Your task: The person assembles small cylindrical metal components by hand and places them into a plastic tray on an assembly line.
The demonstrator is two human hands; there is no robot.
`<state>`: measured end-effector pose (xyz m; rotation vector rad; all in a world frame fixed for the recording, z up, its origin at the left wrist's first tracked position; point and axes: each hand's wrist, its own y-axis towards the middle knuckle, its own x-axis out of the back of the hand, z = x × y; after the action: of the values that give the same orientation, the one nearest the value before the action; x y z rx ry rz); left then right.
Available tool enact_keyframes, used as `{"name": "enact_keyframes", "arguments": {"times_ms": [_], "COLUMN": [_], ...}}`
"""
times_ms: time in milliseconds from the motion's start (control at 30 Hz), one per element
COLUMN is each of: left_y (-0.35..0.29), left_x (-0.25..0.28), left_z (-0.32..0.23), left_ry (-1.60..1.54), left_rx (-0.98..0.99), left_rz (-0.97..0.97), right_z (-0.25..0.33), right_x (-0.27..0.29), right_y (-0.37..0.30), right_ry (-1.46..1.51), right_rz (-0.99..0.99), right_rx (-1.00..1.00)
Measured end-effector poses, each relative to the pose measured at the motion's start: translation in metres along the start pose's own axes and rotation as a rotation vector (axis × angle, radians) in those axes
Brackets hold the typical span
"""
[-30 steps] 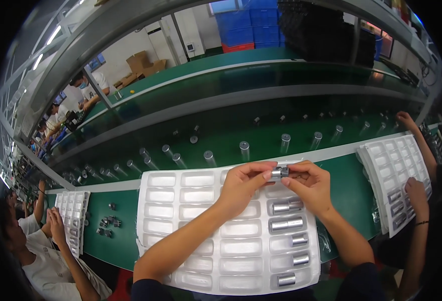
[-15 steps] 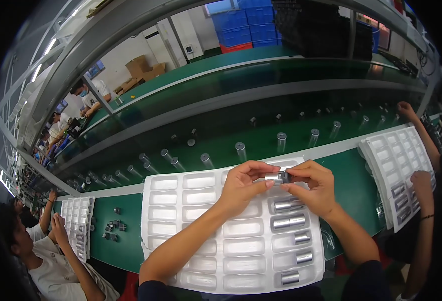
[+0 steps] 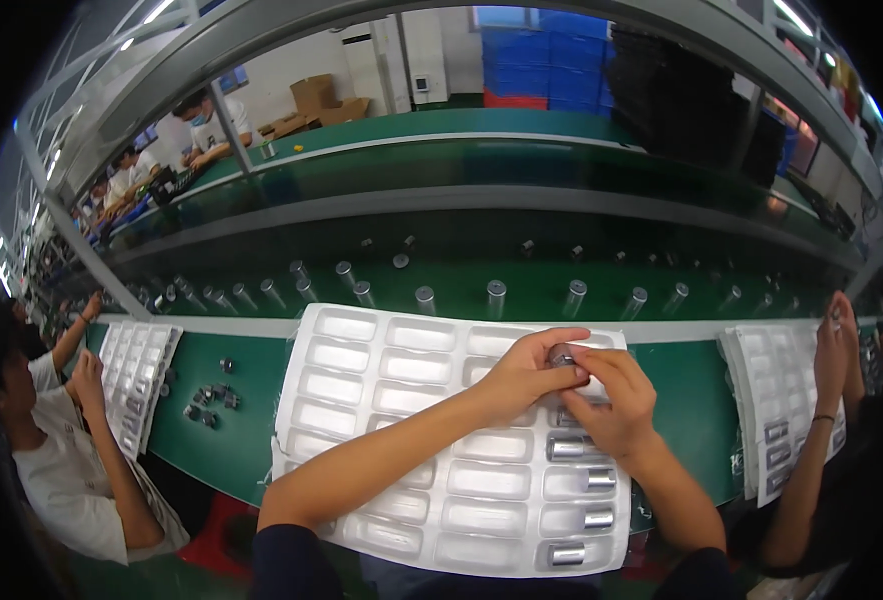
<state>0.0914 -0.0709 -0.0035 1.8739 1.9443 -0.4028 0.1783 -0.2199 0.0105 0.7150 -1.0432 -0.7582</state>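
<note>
Two hands, left hand (image 3: pixel 521 375) and right hand (image 3: pixel 611 400), pinch one small silver metal cylinder (image 3: pixel 562 357) above the white moulded plastic tray's (image 3: pixel 361 400) far right corner.

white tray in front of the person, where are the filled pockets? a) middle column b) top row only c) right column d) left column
c: on the white tray the metal cylinders lie one under another down the right column, below the left hand and right hand, which meet on a small metal part; the left and middle pockets show no cylinders.
</note>
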Motion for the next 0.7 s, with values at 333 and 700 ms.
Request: {"name": "enact_keyframes", "arguments": {"times_ms": [333,700], "left_y": [0.009,0.019], "left_x": [0.013,0.116], "left_z": [-0.032,-0.103], "left_ry": [-0.146,0.218], "left_rx": [-0.054,-0.112], "left_rz": [-0.214,-0.558], "right_z": [0.09,0.108], "right_x": [0.101,0.08], "right_y": [0.032,0.073], "right_ry": [0.737,0.887], "right_rz": [-0.239,-0.321], "right_rx": [0.669,0.718]}}
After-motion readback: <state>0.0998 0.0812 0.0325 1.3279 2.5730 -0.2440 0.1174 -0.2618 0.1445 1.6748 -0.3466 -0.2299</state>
